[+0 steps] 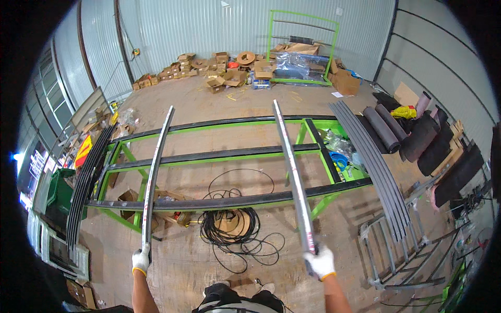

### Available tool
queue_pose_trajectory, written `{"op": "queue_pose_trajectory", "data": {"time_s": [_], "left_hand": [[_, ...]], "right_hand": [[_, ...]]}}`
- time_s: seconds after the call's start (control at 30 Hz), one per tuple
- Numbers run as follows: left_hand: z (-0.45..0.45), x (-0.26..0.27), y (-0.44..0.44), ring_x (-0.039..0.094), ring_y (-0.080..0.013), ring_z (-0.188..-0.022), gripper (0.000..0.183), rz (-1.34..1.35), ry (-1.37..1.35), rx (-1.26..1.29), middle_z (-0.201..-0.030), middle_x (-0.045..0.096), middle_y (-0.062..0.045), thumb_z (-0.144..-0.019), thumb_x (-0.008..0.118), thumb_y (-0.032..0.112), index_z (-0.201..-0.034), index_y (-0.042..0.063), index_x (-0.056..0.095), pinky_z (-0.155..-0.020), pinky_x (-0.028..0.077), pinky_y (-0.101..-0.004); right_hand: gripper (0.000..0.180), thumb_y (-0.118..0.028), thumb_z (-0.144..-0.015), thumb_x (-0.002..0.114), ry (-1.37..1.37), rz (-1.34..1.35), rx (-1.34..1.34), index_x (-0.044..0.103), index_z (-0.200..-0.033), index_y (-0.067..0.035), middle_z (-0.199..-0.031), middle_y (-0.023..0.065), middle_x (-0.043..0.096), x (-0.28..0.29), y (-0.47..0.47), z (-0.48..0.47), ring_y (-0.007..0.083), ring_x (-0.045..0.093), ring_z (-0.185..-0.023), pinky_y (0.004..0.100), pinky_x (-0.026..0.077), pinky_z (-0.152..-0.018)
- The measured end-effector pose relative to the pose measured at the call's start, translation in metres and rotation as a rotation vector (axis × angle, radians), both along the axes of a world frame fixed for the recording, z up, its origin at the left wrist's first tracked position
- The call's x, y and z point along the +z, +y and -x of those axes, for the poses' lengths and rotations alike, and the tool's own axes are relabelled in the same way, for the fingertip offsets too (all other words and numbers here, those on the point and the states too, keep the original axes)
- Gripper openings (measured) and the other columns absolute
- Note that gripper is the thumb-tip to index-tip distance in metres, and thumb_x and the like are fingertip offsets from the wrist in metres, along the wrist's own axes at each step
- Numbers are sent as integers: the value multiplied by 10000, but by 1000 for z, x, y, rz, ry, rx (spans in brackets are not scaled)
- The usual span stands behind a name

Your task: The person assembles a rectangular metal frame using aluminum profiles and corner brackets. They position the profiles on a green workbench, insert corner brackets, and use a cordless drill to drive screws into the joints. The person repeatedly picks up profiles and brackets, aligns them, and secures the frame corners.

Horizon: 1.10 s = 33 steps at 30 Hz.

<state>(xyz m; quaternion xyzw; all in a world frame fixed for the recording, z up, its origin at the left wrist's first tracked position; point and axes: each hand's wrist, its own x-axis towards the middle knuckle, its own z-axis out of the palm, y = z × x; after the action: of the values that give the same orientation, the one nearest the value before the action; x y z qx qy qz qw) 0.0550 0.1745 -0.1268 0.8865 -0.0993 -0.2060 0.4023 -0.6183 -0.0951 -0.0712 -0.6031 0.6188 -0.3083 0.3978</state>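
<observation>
My left hand [141,259], in a white work glove, grips the near end of a long grey profile bar [156,160]. My right hand [320,261], gloved alike, grips the near end of a second long profile bar [291,164]. Both bars lie across a green metal frame table [219,202] with dark padded rails, and their far ends pass beyond its back rail. Reddish marks run along the faces of the bars. A wide gap separates the two, with the table's middle rail [235,155] crossing beneath them.
Several grey profiles [372,168] rest over the table's right end; more dark profiles [88,187] lie at its left. Coiled black cable [231,227] sits on the floor below. Metal racks [403,250] stand at right, near black rolls [381,129]. Cardboard boxes [231,78] line the back wall.
</observation>
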Motion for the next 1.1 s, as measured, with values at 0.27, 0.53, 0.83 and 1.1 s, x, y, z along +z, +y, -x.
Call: {"op": "queue_pose_trajectory", "data": {"time_s": [0.27, 0.53, 0.83, 1.1], "left_hand": [[-52, 17, 26, 491, -124, -500, 445, 164, 199, -68, -640, 555, 6, -985, 801, 435, -760, 106, 602, -473, 372, -323], [-73, 15, 36, 569, -148, -555, 497, 27, 158, -170, -647, 635, -38, -965, 776, 458, -774, 7, 692, -529, 448, -358], [-80, 9, 43, 559, -149, -535, 502, -18, 103, -233, -669, 634, -32, -964, 787, 481, -818, 12, 683, -509, 461, -360], [-24, 105, 28, 655, -235, -1071, 337, -379, 144, -494, -1211, 710, -127, -1108, 578, 271, -1346, 40, 638, -871, 551, -405]], "right_hand": [[626, -228, -834, 850, -113, -75, 6, 681, -1377, 35, -1106, 158, 803, -4, 79, -163, 207, 759, -964, 356, 599, -888], [590, -278, -828, 866, -70, -31, -98, 727, -1297, 53, -1039, 156, 809, -1, 106, -204, 186, 749, -914, 366, 594, -865], [628, -276, -837, 826, 102, -37, -149, 698, -1381, 10, -1059, 156, 803, 4, 105, -203, 176, 734, -922, 340, 577, -888], [824, -678, -786, 788, 313, -198, -120, 727, -1309, -44, -1145, 262, 772, 28, 106, -212, 409, 748, -1065, 504, 570, -937]]}}
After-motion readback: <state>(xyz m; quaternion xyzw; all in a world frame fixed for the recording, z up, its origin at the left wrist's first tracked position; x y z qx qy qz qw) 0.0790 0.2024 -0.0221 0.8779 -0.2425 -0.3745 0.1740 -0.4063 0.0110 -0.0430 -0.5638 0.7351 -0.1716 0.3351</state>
